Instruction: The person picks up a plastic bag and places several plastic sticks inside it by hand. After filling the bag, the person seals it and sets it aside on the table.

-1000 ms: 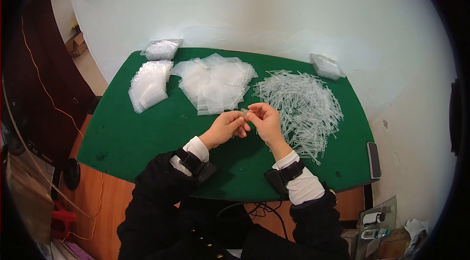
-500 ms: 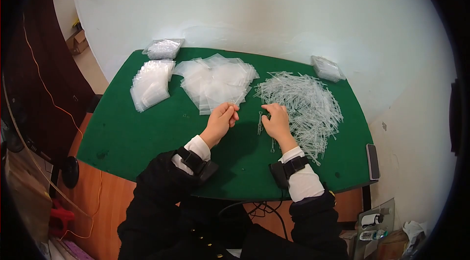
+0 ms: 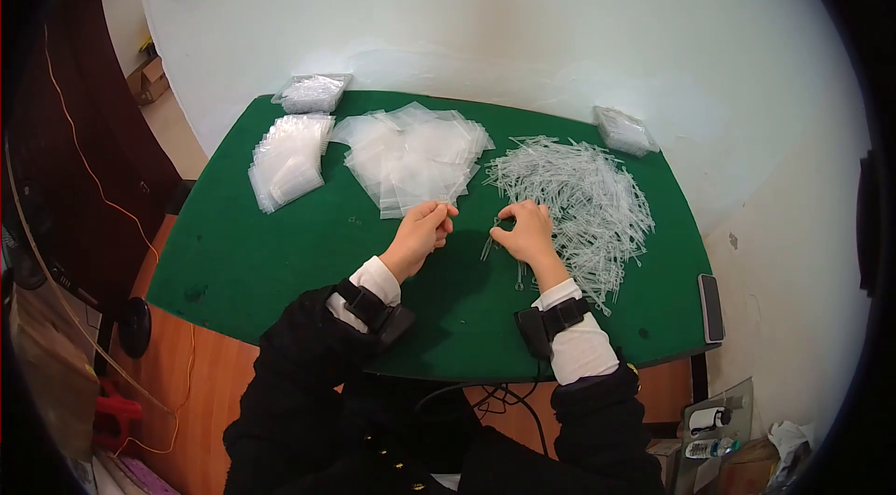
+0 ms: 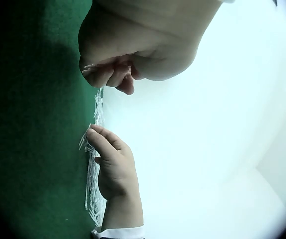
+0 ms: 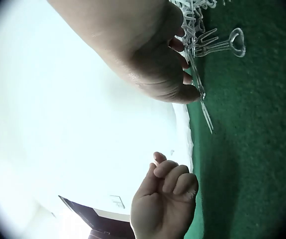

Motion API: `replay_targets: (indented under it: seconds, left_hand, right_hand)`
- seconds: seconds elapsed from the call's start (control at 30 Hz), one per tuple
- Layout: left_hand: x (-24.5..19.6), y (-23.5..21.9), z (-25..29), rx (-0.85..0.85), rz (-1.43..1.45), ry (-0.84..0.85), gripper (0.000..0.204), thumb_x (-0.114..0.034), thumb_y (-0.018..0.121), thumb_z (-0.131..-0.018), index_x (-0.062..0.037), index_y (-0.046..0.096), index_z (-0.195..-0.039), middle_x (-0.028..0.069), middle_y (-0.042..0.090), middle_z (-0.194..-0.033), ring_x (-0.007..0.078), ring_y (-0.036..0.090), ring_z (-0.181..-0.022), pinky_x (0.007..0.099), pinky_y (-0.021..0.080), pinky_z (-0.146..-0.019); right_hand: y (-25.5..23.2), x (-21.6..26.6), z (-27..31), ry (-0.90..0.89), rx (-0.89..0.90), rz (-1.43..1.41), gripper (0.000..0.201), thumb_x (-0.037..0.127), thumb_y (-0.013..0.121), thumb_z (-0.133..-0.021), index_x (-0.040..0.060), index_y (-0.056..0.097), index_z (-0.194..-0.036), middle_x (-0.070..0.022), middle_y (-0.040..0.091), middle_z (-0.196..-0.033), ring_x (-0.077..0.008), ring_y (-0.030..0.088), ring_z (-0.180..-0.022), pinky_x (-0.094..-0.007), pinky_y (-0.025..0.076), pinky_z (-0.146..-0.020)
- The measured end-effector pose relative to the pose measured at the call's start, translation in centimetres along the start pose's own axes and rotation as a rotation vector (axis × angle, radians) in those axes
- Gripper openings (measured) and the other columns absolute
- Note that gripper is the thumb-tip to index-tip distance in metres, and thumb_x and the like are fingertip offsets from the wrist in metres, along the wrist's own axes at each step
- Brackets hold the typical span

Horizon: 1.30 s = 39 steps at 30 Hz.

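My left hand (image 3: 420,238) is curled near the front edge of a spread of clear zip bags (image 3: 406,164). Bits of clear plastic fork (image 4: 88,68) show among its curled fingers in the left wrist view, the rest hidden in the fist. Just to the right, my right hand (image 3: 528,238) pinches a clear plastic fork (image 5: 207,117) between thumb and fingertips, its thin end slanting down close over the green cloth. Beside that hand lies a large heap of similar forks (image 3: 597,206). One loose fork (image 5: 227,46) shows prongs and a heart-shaped loop handle.
A fanned stack of filled-looking clear bags (image 3: 285,164) lies at the left of the green table (image 3: 280,280). Behind it stands a clear pack (image 3: 313,94), and another pack (image 3: 623,129) sits at the back right. A phone-like device (image 3: 711,306) lies at the right edge.
My hands were together a second ago, then parted, the right moving toward the heap. A fork lying beside the right hand is now pinched in it. The left hand has stayed almost still since.
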State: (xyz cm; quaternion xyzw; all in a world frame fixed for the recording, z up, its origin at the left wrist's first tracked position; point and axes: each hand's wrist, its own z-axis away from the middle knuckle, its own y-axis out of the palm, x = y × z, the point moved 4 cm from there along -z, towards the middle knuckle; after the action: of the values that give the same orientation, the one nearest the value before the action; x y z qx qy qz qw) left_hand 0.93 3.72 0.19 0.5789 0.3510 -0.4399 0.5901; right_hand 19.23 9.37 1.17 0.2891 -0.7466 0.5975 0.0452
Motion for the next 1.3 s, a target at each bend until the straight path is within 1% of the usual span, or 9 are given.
replay_targets:
  seconds: [0.3,0.4,0.43,0.53,0.7,0.8,0.93,1.07,1.3]
  left_hand:
    - [0.2,0.1,0.0,0.06,0.027,-0.021,0.02,-0.018,0.039,-0.094,-0.0033,0.052,-0.096,-0.0009,0.046,-0.071,0.0057,0.034,-0.057,0.0193,0.029,-0.051]
    - [0.2,0.0,0.0,0.053,0.003,-0.012,0.02,-0.018,0.039,-0.094,-0.0039,0.052,-0.097,-0.0014,0.047,-0.071,0.0058,0.036,-0.058,0.0192,0.031,-0.052]
    - [0.2,0.0,-0.1,0.054,0.002,-0.015,0.02,-0.018,0.039,-0.094,-0.0039,0.052,-0.097,-0.0014,0.047,-0.071,0.0058,0.036,-0.058,0.0192,0.031,-0.052]
    - [0.2,0.0,-0.1,0.068,-0.018,0.024,0.02,-0.019,0.039,-0.094,-0.0045,0.052,-0.098,-0.0015,0.048,-0.072,0.0059,0.038,-0.059,0.0184,0.033,-0.053]
    - [0.3,-0.4,-0.3,0.046,-0.044,0.027,0.02,-0.02,0.039,-0.094,-0.0045,0.052,-0.099,-0.0012,0.05,-0.074,0.0063,0.043,-0.062,0.0179,0.036,-0.056]
    - [0.5,-0.5,-0.3,0.036,-0.044,0.006,0.021,-0.02,0.039,-0.094,-0.0037,0.05,-0.099,0.0008,0.053,-0.078,0.0086,0.05,-0.067,0.0198,0.043,-0.062]
    - [0.5,0.2,-0.1,0.1,0.025,-0.023,0.021,-0.02,0.038,-0.095,-0.0028,0.049,-0.1,0.0042,0.057,-0.084,0.013,0.057,-0.076,0.0252,0.048,-0.071]
    - [0.4,1.0,0.3,0.224,0.034,-0.073,0.021,-0.02,0.037,-0.095,-0.0023,0.048,-0.1,0.0071,0.058,-0.089,0.0168,0.06,-0.083,0.0297,0.05,-0.077]
    - [0.7,1.7,0.6,0.331,0.01,-0.111,0.021,-0.018,0.037,-0.095,-0.0009,0.048,-0.101,0.009,0.057,-0.095,0.0182,0.06,-0.086,0.0303,0.05,-0.079]
  right_hand:
    - [-0.6,0.2,0.0,0.138,0.1,-0.014,0.027,0.029,0.068,-0.056,0.0114,0.065,-0.075,-0.0074,0.057,-0.094,-0.0288,0.047,-0.096,-0.0392,0.038,-0.084]
    - [-0.4,-0.4,-0.3,0.076,-0.015,-0.109,0.028,0.026,0.071,-0.055,0.0088,0.063,-0.075,-0.005,0.061,-0.075,-0.0218,0.056,-0.075,-0.0337,0.043,-0.07]
    - [-0.2,-0.6,-0.3,0.079,-0.015,-0.11,0.028,0.026,0.071,-0.055,0.0088,0.063,-0.075,-0.005,0.061,-0.075,-0.0218,0.056,-0.075,-0.0337,0.043,-0.07]
    - [0.2,-0.8,-0.5,0.072,0.008,-0.463,0.021,0.016,0.071,-0.058,0.0039,0.06,-0.071,-0.0038,0.06,-0.066,-0.0151,0.057,-0.063,-0.0279,0.044,-0.058]
    - [-0.2,-0.2,-0.5,0.029,0.015,-0.751,0.015,0.011,0.069,-0.061,0.0036,0.059,-0.07,-0.0042,0.059,-0.065,-0.0147,0.057,-0.057,-0.0246,0.045,-0.056]
    - [-0.9,0.9,-0.1,0.137,0.128,-1.217,0.01,0.002,0.065,-0.068,0.0021,0.057,-0.074,-0.003,0.06,-0.068,-0.0111,0.057,-0.058,-0.0204,0.044,-0.056]
    - [-1.7,2.2,0.4,0.14,0.172,-1.374,0.009,0.0,0.063,-0.073,0.0025,0.056,-0.078,-0.0026,0.06,-0.07,-0.0099,0.057,-0.061,-0.0198,0.044,-0.056]
    - [-1.4,3.2,0.7,0.059,0.167,-1.382,0.01,0.002,0.064,-0.074,0.0016,0.056,-0.081,-0.0029,0.06,-0.072,-0.0096,0.058,-0.064,-0.0201,0.045,-0.057]
    - [-0.6,3.4,0.9,-0.02,0.157,-1.274,0.009,0.001,0.063,-0.075,0.0007,0.057,-0.082,-0.0037,0.061,-0.074,-0.0097,0.058,-0.066,-0.0208,0.047,-0.061]
